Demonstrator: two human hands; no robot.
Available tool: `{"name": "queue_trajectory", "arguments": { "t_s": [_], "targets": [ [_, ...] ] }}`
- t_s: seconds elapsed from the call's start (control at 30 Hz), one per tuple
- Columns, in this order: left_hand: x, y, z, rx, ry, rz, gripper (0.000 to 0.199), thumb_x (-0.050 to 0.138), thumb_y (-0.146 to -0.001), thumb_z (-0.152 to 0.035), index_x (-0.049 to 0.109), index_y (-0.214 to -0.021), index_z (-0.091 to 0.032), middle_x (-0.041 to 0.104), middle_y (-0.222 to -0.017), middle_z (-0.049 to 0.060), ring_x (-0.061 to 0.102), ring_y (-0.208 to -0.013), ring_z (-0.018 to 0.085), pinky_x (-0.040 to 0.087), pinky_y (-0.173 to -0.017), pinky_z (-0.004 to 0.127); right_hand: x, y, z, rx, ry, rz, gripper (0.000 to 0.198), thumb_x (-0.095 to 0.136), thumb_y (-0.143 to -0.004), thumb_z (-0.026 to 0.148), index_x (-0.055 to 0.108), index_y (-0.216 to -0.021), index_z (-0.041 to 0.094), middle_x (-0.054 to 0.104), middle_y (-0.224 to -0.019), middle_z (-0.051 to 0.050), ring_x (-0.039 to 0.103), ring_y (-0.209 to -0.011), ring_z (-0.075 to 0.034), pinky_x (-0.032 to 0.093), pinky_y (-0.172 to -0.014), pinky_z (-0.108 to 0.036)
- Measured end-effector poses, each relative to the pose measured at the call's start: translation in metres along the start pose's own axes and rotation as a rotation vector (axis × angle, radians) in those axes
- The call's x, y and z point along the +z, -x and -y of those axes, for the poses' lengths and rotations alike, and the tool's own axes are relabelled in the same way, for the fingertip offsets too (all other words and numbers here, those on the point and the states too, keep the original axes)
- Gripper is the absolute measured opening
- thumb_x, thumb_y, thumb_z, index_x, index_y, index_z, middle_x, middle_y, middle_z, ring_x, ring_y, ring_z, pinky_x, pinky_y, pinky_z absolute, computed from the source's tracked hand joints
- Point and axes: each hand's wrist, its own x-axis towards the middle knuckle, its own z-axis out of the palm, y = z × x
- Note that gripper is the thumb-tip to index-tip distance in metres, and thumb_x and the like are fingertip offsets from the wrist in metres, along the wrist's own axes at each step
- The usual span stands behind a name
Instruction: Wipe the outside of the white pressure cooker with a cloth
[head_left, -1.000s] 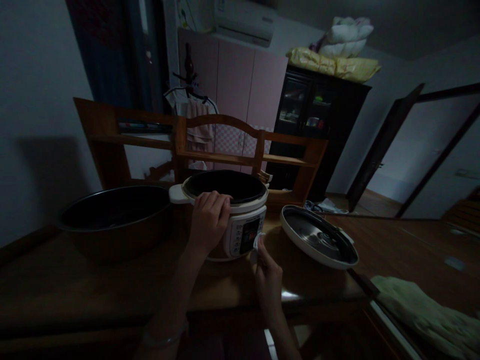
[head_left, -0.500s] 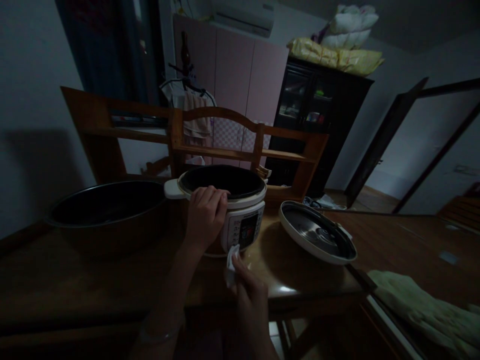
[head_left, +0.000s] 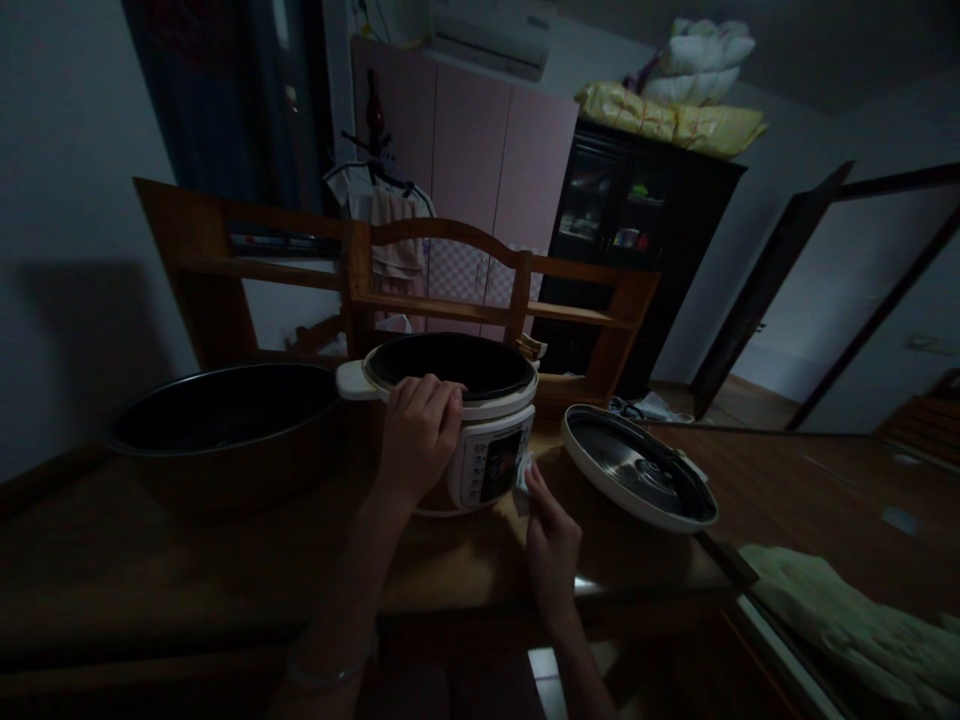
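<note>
A white electric pressure cooker [head_left: 491, 412] stands lidless on the wooden table, its dark inside showing. My left hand [head_left: 424, 425] grips its front rim, fingers curled over the edge. In my right hand [head_left: 551, 525] is a small white cloth or tissue [head_left: 523, 475], pinched at the right edge of the cooker's control panel [head_left: 499, 462]; whether it touches the surface is hard to see. To the right lies the cooker's lid [head_left: 637, 470], its metal inside facing up. A large dark pot [head_left: 225, 440] sits left of the cooker.
The wooden table [head_left: 450, 575] has a low shelf rack [head_left: 442, 300] along its back. Right of it is a brown wooden surface [head_left: 795, 480] with a pale green cloth [head_left: 862, 620] nearby. Pink wardrobes and a dark cabinet [head_left: 645, 230] stand farther back.
My right hand has moved right and up with the white cloth, from below the control panel to its right edge. My left hand stays on the rim.
</note>
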Motion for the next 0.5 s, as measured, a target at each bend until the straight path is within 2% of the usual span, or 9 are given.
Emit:
{"name": "queue_trajectory", "arguments": {
  "t_s": [0.13, 0.37, 0.5],
  "targets": [
    [-0.002, 0.000, 0.000, 0.005, -0.002, 0.019, 0.031, 0.033, -0.102, -0.028, 0.063, -0.102, -0.021, 0.062, -0.095, 0.007, 0.052, -0.097, 0.024, 0.038, -0.096, 0.043, 0.013, 0.011, -0.006, 0.014, 0.007, 0.016, 0.052, 0.047, -0.085, 0.010, 0.065, -0.132, 0.024, 0.059, -0.141, -0.006, 0.053, -0.134, -0.023, 0.042, -0.114, -0.043],
    [-0.001, 0.000, -0.001, -0.002, -0.012, 0.010, 0.032, 0.032, -0.103, -0.029, 0.064, -0.101, -0.021, 0.061, -0.095, 0.006, 0.053, -0.097, 0.024, 0.038, -0.097, 0.043, 0.015, 0.028, 0.002, -0.004, 0.002, 0.067, 0.057, 0.048, -0.081, 0.005, 0.065, -0.132, 0.025, 0.059, -0.140, -0.006, 0.055, -0.132, -0.024, 0.044, -0.111, -0.042],
    [0.000, 0.000, -0.001, -0.004, -0.001, -0.005, 0.031, 0.034, -0.102, -0.028, 0.064, -0.101, -0.022, 0.062, -0.095, 0.006, 0.053, -0.096, 0.024, 0.039, -0.097, 0.043, 0.021, 0.042, 0.002, -0.064, 0.030, 0.112, 0.061, 0.048, -0.080, 0.004, 0.063, -0.134, 0.027, 0.057, -0.143, -0.007, 0.053, -0.134, -0.025, 0.046, -0.109, -0.042]
  ]
}}
